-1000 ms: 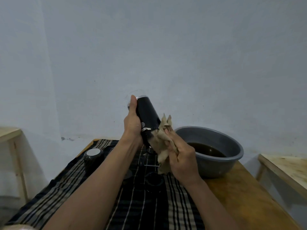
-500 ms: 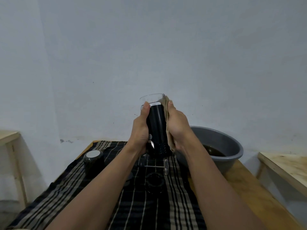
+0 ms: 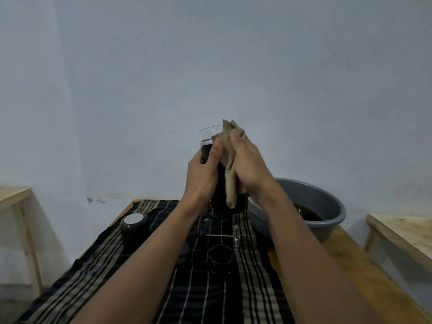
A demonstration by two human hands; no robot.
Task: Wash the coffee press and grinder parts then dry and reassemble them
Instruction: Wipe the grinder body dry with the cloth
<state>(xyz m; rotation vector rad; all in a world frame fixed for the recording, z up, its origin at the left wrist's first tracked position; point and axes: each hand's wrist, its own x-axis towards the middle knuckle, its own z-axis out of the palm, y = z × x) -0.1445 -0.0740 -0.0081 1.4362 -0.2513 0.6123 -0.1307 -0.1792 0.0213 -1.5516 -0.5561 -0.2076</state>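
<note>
Drying step, by judgement. Holding coffee press upright above striped mat, left hand wrapped round dark body; pressing tan cloth to its 3 o'clock side with right hand, fingers curled. Basin at 4 o'clock, plunger at 6. Next: rotate press, wipe remaining faces.

A wooden table carries a dark striped cloth below the fingers and a grey basin right of them.
</note>
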